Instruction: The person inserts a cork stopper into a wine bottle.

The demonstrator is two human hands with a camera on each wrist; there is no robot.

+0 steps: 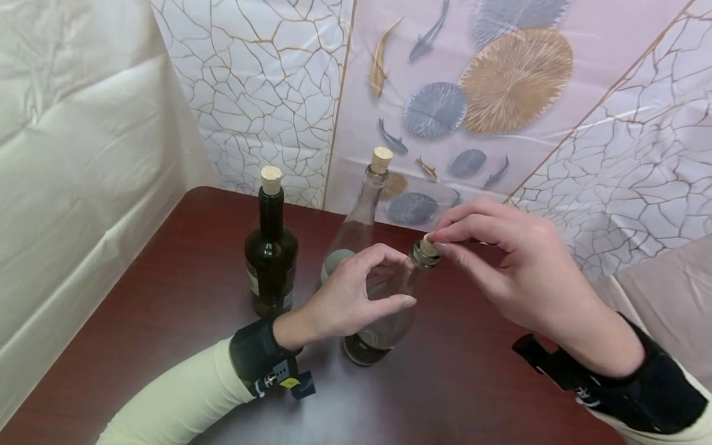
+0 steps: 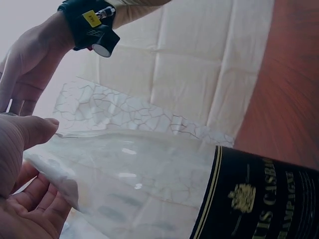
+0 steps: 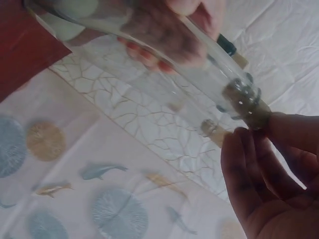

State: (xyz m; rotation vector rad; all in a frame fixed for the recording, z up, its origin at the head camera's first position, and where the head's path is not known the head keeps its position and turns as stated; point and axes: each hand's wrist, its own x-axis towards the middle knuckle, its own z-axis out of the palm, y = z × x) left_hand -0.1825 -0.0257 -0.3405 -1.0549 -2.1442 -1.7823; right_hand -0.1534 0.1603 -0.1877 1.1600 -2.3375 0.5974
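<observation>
A clear glass bottle (image 1: 384, 330) with a black champagne label (image 2: 254, 194) stands on the table, tilted in the head view. My left hand (image 1: 350, 290) holds it around the narrowing upper part, thumb on one side and fingers on the other. At its mouth, my right hand (image 1: 528, 272) pinches a cork (image 1: 428, 245) between thumb and fingertips. The right wrist view shows the lower part of that cork (image 3: 254, 117) inside the bottle's neck.
Behind the left hand is another clear bottle (image 1: 361, 213) with a cork (image 1: 381, 159) in its top. A dark bottle (image 1: 271, 259), also corked, stands at the left on the reddish-brown table (image 1: 167, 284). Patterned sheeting (image 1: 261, 80) hangs behind the table.
</observation>
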